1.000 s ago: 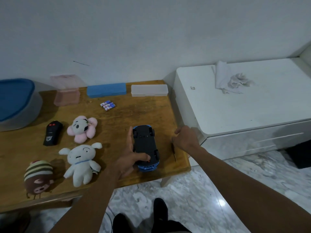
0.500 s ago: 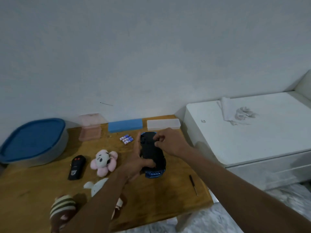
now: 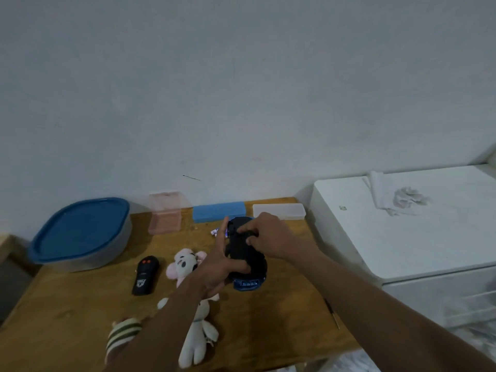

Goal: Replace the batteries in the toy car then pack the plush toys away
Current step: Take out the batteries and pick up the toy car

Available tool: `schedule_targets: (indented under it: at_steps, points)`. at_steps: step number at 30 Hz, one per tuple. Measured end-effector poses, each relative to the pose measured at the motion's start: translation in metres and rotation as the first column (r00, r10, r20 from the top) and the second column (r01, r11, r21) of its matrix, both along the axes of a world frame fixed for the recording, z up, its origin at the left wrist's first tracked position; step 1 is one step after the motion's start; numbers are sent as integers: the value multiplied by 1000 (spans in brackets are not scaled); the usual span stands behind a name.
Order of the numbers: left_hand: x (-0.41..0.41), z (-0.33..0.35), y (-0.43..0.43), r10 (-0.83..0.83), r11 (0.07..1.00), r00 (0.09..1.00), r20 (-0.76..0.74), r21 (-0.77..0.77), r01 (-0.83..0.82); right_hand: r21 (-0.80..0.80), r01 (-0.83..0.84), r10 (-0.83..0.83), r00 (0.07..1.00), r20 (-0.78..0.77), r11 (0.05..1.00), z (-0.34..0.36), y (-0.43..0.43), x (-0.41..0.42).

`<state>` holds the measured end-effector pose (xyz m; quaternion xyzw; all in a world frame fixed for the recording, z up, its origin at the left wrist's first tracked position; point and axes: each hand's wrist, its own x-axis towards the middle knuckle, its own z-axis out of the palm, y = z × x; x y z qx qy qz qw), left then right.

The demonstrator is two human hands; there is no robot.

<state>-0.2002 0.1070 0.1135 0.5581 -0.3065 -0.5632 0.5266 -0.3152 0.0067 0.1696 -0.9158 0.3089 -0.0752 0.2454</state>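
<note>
Head view, forearms (image 3: 171, 318) covering plush toys (image 3: 197, 336)

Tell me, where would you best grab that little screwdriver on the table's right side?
The screwdriver lies flat near the table edge, thin shaft pointing away, nothing close beside it. Probably pinch the thicker near handle end from above, fingers across its width.

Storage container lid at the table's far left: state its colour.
The lid is solid blue, on a translucent grey tub; it shows clearly in the head view.
</note>
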Motion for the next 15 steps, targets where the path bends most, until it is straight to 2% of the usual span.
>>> schedule_targets:
  at_steps: [15]
  points:
    - [-16,-11,9,2,1000,998,-63,-24,-4,19,28,-28,1000,-14,999,-7,6,-11]
